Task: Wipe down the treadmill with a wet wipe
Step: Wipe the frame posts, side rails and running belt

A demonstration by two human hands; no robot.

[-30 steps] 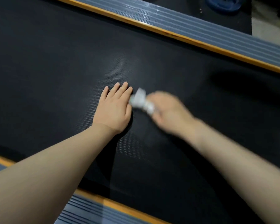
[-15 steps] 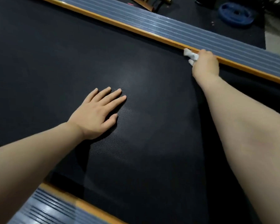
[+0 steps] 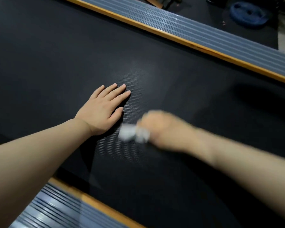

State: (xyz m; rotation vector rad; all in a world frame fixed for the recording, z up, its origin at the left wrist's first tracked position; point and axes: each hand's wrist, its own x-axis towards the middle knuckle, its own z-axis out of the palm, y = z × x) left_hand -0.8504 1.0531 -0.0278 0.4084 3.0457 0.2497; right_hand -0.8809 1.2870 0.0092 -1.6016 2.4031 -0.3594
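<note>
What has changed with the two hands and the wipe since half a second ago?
The right hand, gripping the wet wipe, swept back from the far orange rail across the belt to a spot beside the left hand. Its grip on the wipe was not released. The left hand stayed flat on the belt, fingers straight.

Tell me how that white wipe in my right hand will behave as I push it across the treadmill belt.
The wipe looks bunched and soft in the right hand, so it is probably floppy and light. The belt has a fine dotted texture, so the wipe may drag rather than glide. It is blurred, so wetness can't be judged.
</note>
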